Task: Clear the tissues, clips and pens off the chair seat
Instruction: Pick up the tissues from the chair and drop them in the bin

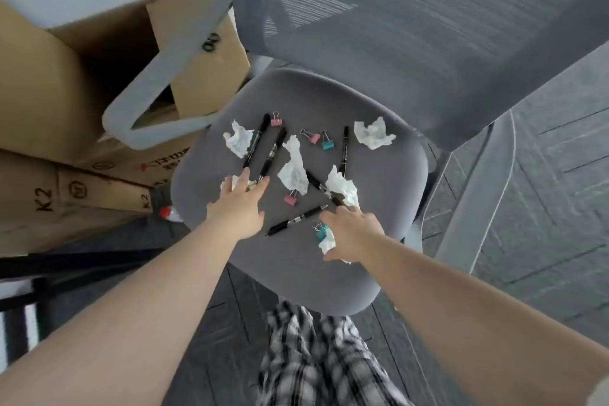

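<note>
The left hand (239, 208) lies spread over a tissue (230, 182) on the chair seat (296, 267), fingers open. The right hand (351, 234) presses open-fingered on another tissue (327, 242) beside a teal clip (320, 233).

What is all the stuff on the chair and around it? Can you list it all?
tissues: six at least, white, crumpled, spread over the seat, two partly under the hands
pens: five, black, scattered on the seat
binder clips: five clearly seen, three pink, two teal, on the seat
chair seat: one, grey
backrest: one, grey mesh
armrest: one in clear view, light grey, left of seat
cardboard boxes: several, brown, stacked at left
left hand: open, over a tissue
right hand: open, on a tissue
</note>
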`<state>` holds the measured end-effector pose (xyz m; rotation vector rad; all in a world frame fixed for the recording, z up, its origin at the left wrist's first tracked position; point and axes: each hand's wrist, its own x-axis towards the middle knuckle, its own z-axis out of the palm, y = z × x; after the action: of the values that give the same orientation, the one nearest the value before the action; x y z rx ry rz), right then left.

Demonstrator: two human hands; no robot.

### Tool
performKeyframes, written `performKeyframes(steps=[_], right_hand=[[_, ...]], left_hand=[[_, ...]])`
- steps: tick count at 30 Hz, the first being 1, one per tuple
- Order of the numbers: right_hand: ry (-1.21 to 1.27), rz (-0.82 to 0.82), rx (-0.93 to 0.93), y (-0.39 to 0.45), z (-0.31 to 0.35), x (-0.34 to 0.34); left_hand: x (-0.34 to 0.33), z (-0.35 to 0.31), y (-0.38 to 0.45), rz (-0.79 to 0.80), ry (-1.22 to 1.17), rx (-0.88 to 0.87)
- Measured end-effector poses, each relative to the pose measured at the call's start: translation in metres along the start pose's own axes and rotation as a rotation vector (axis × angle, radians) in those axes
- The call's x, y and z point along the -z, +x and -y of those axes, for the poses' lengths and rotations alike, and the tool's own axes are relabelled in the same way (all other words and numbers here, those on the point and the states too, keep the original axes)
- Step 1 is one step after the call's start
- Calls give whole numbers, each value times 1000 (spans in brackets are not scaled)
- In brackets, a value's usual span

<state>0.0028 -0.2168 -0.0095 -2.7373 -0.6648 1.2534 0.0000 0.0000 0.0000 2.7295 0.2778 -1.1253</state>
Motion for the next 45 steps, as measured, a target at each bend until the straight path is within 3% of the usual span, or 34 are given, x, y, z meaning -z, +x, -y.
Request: performKeyframes(steps=[5,9,15,18,22,28,31,34,39,45], right_hand=[[-49,4,-58,18,-1,-6],[67,9,-68,25,-2,-4],[216,-377,-47,32,-3,16],[193,-593,-130,38,-6,25],[269,-395,-328,50,-10,26],[325,-239,-379,67,-7,13],[318,-276,-364,71,-10,9],[393,-350,-358,73,-13,14],[452,-513,-406,74,-27,33],[503,-583,-528,86,-51,54]], left_hand=[[-10,10,35,-62,-35,105],[-16,17,51,-49,-25,116],[-16,16,54,-80,-10,100],[-6,15,53,-191,-17,57],[4,0,56,-397,-76,-87],[0,-45,77,-363,-369,-187],[-9,-59,84,-370,-390,-216],[-12,-65,90,-276,-309,-259],[-17,-67,104,-142,-165,-178],[-4,-56,103,-300,-212,-192]])
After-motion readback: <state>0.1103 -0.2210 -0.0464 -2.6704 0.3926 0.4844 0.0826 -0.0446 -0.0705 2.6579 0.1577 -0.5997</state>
